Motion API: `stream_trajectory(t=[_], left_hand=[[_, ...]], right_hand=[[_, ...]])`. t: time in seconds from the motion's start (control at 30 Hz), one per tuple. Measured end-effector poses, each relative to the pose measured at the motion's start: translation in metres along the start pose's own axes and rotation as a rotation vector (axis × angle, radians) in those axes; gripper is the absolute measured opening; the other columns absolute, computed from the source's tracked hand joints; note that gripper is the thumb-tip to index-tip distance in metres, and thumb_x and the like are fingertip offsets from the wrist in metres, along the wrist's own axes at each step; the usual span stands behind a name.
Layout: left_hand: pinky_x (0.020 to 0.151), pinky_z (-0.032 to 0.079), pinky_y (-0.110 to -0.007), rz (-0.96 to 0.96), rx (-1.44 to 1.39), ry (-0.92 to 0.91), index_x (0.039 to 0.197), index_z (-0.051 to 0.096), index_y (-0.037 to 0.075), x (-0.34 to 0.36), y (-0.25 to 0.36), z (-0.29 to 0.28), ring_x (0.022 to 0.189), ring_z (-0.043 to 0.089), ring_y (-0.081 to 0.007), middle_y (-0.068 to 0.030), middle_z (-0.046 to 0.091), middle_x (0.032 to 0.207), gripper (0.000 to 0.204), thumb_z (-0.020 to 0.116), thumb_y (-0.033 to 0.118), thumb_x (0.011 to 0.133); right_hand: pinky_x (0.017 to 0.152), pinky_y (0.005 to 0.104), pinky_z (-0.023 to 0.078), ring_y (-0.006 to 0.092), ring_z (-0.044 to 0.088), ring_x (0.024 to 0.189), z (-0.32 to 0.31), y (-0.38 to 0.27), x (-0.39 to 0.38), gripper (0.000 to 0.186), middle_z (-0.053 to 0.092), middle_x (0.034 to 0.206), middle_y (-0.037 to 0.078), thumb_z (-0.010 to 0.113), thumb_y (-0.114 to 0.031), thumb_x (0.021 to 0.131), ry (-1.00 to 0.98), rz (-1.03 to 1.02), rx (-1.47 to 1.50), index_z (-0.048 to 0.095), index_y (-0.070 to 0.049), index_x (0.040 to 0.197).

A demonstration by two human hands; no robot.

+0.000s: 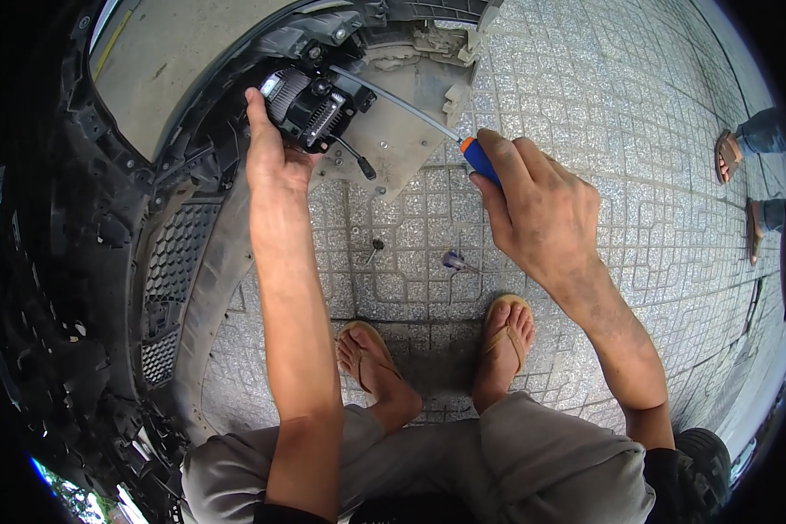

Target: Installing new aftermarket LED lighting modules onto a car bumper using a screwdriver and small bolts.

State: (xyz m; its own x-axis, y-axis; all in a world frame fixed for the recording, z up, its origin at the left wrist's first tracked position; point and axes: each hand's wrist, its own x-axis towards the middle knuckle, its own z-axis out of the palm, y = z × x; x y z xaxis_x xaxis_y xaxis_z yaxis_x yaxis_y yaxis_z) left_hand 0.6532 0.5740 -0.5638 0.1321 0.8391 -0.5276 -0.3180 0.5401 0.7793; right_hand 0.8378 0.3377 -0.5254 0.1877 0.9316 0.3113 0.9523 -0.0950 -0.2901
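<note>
My left hand [275,157] grips a black finned housing [306,109], apparently a lamp unit, from its left and underside; a short cable with a connector [365,168] dangles from it. My right hand [541,201] is closed round the blue-and-orange handle of a screwdriver [393,100]. Its long shaft reaches up-left to the top right of the housing, where the tip is too small to make out against a dark mount. The housing sits against the inside of a large black plastic car bumper [122,227], above a dusty pale panel [402,162].
On the paved floor lie a small dark tool or fastener [375,247] and a purple-handled tool [454,260]. The bumper curves along the left and top. Another person's sandalled feet [727,157] stand at right. A dark tyre [703,463] is at lower right, behind my leg.
</note>
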Motion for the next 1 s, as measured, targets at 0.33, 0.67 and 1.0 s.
stream_trajectory(t=[0.33,0.67,1.0], left_hand=[[0.081,0.063,-0.051,-0.006,-0.007,0.017,0.125,0.063,0.014,0.0,0.001,-0.004,0.096,0.075,-0.0271,-0.0091,0.074,0.113,0.056,0.056,0.064,0.1],[0.094,0.053,-0.059,0.012,0.002,0.051,0.117,0.068,0.014,0.002,-0.003,-0.004,0.103,0.073,-0.027,-0.0064,0.075,0.108,0.057,0.053,0.066,0.1],[0.072,0.064,-0.052,0.067,-0.009,0.078,0.124,0.061,0.004,0.004,-0.002,-0.001,0.088,0.075,-0.0248,-0.0123,0.073,0.107,0.062,0.063,0.06,0.098]], right_hand=[[0.04,0.0212,0.037,0.0073,0.055,0.054,-0.013,0.004,0.015,0.03,0.066,0.085,0.006,0.07,-0.02,0.098,-0.454,0.608,1.156,0.059,0.0,0.119],[0.044,0.0245,0.044,0.0103,0.061,0.063,-0.013,0.011,0.018,0.029,0.067,0.089,0.008,0.071,-0.02,0.097,-0.398,0.568,1.014,0.06,-0.003,0.119],[0.043,0.0243,0.047,0.0095,0.059,0.056,-0.007,0.01,0.014,0.031,0.065,0.084,0.008,0.069,-0.024,0.1,-0.142,0.169,0.402,0.062,-0.003,0.122]])
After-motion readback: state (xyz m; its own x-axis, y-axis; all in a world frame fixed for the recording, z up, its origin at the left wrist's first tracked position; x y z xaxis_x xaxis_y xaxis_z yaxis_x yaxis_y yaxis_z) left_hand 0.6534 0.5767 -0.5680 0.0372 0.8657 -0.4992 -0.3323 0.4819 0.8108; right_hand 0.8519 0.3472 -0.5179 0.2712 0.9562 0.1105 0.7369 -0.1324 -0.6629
